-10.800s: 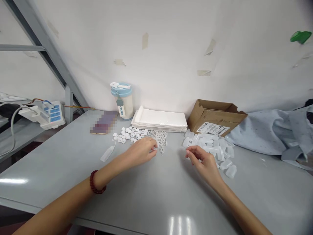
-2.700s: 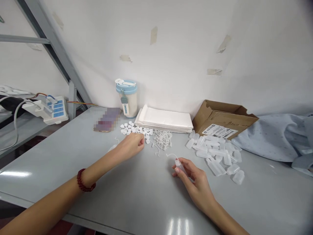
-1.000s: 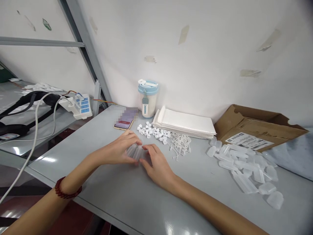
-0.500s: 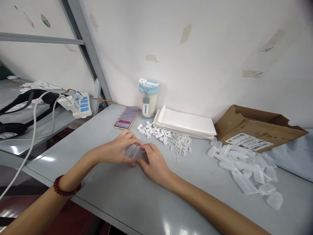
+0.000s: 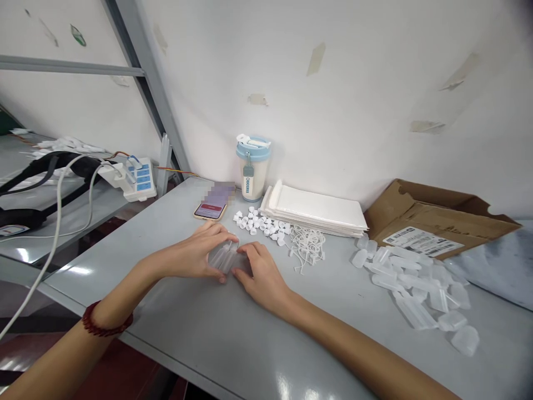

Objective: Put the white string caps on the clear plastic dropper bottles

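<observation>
Several clear plastic pieces (image 5: 224, 257) stand side by side in a small group on the grey table, between my hands. My left hand (image 5: 195, 253) curves round them from the left, its fingers at the far side and its thumb at the near side. From the right, my right hand (image 5: 263, 275) meets the group with bent index finger and thumb; its other fingers are curled. Just beyond my hands lie small white caps (image 5: 262, 223) in a loose heap, with a tangle of white cords (image 5: 307, 244) to their right.
More translucent plastic pieces (image 5: 410, 275) are heaped at the right, before an open cardboard box (image 5: 437, 219). White flat packs (image 5: 320, 211) are stacked near the wall. A lidded cup (image 5: 253, 169) and a phone (image 5: 212, 208) stand behind my hands. A power strip (image 5: 141, 180) is at the left.
My left hand has shifted slightly left, and its fingertips are a little farther from my right hand. The right hand has hardly moved.
</observation>
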Motion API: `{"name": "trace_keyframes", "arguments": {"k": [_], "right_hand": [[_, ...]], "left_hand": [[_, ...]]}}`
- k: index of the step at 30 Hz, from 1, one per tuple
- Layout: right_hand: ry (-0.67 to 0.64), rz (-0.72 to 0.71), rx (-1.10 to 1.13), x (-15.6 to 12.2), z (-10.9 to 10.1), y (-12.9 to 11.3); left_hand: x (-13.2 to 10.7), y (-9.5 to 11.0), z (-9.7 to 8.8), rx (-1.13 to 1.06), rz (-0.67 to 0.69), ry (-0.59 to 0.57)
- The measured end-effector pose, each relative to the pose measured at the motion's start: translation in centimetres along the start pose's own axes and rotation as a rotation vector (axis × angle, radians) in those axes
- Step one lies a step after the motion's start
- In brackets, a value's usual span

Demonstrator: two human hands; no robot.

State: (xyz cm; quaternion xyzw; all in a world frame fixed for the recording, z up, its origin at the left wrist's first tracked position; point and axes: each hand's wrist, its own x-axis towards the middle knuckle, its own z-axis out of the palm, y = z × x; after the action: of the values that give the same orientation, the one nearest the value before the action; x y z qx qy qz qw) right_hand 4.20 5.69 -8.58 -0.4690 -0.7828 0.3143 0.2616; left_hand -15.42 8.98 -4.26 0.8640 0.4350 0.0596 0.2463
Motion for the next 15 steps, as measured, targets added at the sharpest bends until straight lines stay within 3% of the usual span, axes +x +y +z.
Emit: {"name": "trace_keyframes", "arguments": {"k": [5, 9, 15], "right_hand": [[0.006, 0.025, 0.034, -1.0, -1.3, 0.5], [0.100, -0.027, -0.001, -3.1, -3.9, 1.2], [0.342, -0.013, -0.170, -7.8, -9.5, 4.4]], "left_hand": [[-0.8, -0.4, 0.1, -0.022, -0.044, 0.049], [-1.2, 0.0, -0.1, -0.068, -0.072, 0.076], [0.9, 3.9, -0.3, -0.095, -0.014, 0.117]]}}
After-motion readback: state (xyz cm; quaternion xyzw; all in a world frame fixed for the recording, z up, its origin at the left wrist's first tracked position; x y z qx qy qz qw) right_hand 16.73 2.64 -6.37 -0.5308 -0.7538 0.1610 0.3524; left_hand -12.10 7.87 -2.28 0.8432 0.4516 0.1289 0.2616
